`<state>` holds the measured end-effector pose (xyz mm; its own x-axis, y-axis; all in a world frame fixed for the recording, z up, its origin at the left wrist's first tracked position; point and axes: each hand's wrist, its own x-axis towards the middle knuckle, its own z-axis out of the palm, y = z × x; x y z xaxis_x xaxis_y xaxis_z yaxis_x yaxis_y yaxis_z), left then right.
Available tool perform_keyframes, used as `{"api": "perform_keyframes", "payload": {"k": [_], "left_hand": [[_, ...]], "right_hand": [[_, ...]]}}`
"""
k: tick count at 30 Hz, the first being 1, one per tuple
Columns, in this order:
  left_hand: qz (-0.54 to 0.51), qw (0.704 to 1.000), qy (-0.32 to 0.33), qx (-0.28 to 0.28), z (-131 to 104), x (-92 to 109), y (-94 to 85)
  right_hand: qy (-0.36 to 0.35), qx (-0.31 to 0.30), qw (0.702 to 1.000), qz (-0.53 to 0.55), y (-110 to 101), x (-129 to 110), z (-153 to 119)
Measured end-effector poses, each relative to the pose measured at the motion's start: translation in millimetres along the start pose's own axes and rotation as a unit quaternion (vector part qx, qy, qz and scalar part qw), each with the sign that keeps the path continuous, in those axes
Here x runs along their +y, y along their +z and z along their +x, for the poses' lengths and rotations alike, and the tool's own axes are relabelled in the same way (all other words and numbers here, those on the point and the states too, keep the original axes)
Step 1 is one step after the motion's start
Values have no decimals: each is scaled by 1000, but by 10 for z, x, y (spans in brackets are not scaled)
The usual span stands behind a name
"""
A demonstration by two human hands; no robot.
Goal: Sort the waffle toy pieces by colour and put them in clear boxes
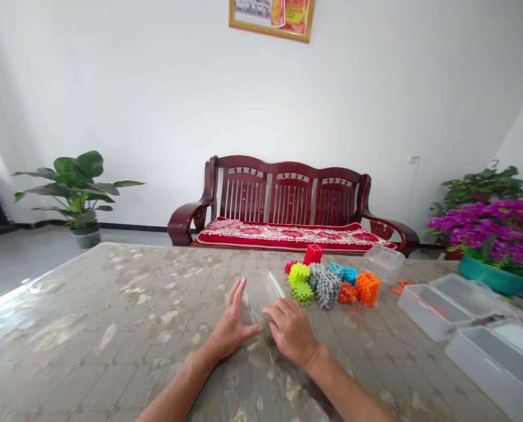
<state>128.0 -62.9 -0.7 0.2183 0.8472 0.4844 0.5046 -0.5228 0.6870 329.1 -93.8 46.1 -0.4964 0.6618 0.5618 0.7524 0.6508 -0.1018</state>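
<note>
Between my hands, at the middle of the table, is a see-through plastic item (258, 288) with a straight, shiny right edge. Whether it is a bag or a box I cannot tell. My left hand (234, 321) is at its left side, fingers stretched up and thumb apart, open. My right hand (292, 329) has its fingers curled at the near right edge of the clear plastic, closed on it. Just beyond the right hand sit stacks of small toothed plastic pieces: lime green (302, 284), grey (326, 286), blue (343, 272), red (313, 254) and orange (367, 288).
To the right stand clear plastic boxes (432, 310), with an upturned-looking clear box (383, 262) behind. Loose orange pieces (402, 286) lie between them. Purple flowers in a teal pot (494, 275) stand at the table's (125, 328) right. A wooden bench (288, 193) is beyond.
</note>
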Motion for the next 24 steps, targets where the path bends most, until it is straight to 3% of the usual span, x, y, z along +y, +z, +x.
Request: {"api": "perform_keyframes", "payload": {"k": [4, 7, 12, 16, 24], "left_hand": [[-19, 998, -5, -52, 8, 125, -9], [-23, 998, 4, -58, 15, 157, -12], [-89, 992, -60, -64, 27, 111, -6], [-133, 982, -108, -79, 51, 89, 10], [-204, 965, -117, -118, 58, 89, -21]], "right_hand": [[5, -9, 1000, -27, 90, -177, 59], [41, 12, 998, -46, 163, -246, 116], [70, 43, 991, -102, 271, -250, 214], [53, 47, 989, -128, 278, -252, 224], [56, 47, 988, -137, 229, -306, 174]]}}
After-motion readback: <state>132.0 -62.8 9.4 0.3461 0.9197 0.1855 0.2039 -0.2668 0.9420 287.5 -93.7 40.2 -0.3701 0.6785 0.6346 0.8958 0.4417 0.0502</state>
